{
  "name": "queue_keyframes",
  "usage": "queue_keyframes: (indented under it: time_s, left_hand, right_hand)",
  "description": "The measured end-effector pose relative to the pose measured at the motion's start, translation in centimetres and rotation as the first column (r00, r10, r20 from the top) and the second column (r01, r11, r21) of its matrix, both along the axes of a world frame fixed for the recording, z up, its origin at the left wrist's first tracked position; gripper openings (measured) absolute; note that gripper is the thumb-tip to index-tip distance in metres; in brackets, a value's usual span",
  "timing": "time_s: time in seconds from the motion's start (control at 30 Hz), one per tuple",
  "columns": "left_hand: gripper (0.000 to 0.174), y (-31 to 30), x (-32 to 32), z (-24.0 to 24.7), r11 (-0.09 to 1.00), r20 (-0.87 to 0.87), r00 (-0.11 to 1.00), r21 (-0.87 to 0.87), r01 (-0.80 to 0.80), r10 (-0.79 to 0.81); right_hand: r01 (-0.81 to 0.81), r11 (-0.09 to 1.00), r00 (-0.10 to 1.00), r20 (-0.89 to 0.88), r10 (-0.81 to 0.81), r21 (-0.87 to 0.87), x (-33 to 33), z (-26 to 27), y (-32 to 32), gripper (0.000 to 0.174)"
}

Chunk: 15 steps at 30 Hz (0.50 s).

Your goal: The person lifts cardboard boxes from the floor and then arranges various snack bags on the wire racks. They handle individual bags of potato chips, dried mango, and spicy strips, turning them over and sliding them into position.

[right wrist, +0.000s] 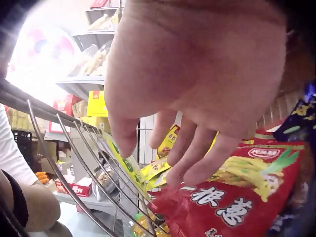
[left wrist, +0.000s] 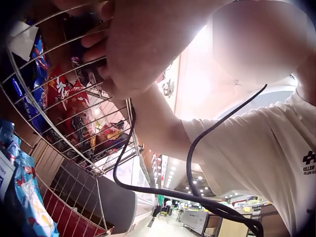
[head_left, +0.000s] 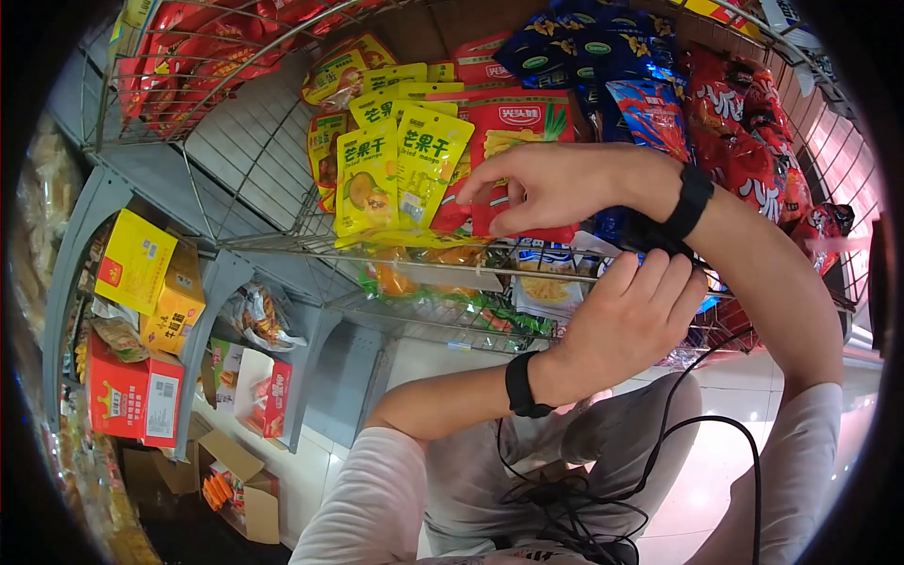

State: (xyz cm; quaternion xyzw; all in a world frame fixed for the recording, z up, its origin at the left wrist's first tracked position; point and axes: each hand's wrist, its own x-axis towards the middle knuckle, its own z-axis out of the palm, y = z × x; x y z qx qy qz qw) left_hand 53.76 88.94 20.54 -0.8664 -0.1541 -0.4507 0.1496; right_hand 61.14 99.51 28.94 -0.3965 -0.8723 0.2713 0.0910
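My right hand [head_left: 565, 188] hangs over the wire basket, fingers bent loosely downward with nothing gripped. Below it lies a red snack bag [right wrist: 232, 207] with a green onion printed on it; in the right wrist view the fingertips overlap its upper edge. Beside those fingers stand yellow dried mango pouches [head_left: 428, 165], several of them grouped together. At the basket's front, my left hand [head_left: 631, 315] curls its fingers over the wire rim [head_left: 551, 274]. In the left wrist view those fingers [left wrist: 96, 52] partly show against the wires, with the palm side hidden.
Blue snack bags [head_left: 603, 52] and dark red bags [head_left: 730, 113] fill the basket's right side. Shelves at left hold a yellow box [head_left: 137, 259] and a red box [head_left: 137, 400]. An open carton [head_left: 268, 504] sits below. A black cable [head_left: 659, 443] hangs across my lap.
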Motion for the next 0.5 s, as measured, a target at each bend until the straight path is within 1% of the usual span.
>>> queue_keyframes:
  time_s: [0.07, 0.2, 0.27, 0.3, 0.37, 0.4, 0.47, 0.5]
  left_hand:
    - [0.034, 0.0, 0.1, 0.0, 1.000, -0.003, 1.000, 0.006, -0.007, 0.008]
    - [0.034, -0.2, -0.2, 0.1, 1.000, -0.019, 1.000, 0.006, -0.019, 0.019]
    - [0.034, -0.2, -0.3, 0.1, 1.000, -0.017, 1.000, -0.003, -0.009, 0.009]
    - [0.034, -0.2, -0.3, 0.1, 1.000, -0.012, 1.000, -0.012, 0.005, -0.005]
    - [0.035, -0.2, -0.2, 0.1, 1.000, -0.009, 1.000, -0.008, 0.006, -0.006]
    - [0.036, -0.2, -0.2, 0.0, 1.000, -0.006, 1.000, -0.007, 0.007, -0.007]
    - [0.037, -0.2, -0.2, 0.0, 1.000, -0.009, 1.000, -0.004, 0.004, -0.004]
    - [0.038, -0.3, -0.2, 0.0, 1.000, -0.014, 1.000, -0.002, 0.001, -0.001]
  right_hand:
    - [-0.001, 0.992, 1.000, -0.021, 0.004, 0.123, -0.1, 0.6, -0.4, 0.050]
    - [-0.042, 0.992, 0.997, -0.056, 0.049, 0.122, -0.4, 0.4, -0.6, 0.048]
    - [-0.043, 0.980, 0.996, -0.066, 0.057, 0.196, -0.6, 0.6, -0.9, 0.046]
    - [-0.046, 0.979, 0.996, -0.066, 0.060, 0.197, -0.7, 0.8, -1.0, 0.046]
    - [-0.051, 0.974, 0.996, -0.056, 0.065, 0.219, -0.9, 1.1, -1.3, 0.040]
    - [-0.050, 0.974, 0.996, -0.056, 0.063, 0.219, -0.9, 1.1, -1.3, 0.040]
    - [-0.094, 0.959, 0.991, -0.071, 0.117, 0.268, -1.0, 1.2, -1.4, 0.034]
    - [-0.091, 0.960, 0.991, -0.071, 0.113, 0.266, -1.0, 1.1, -1.4, 0.034]
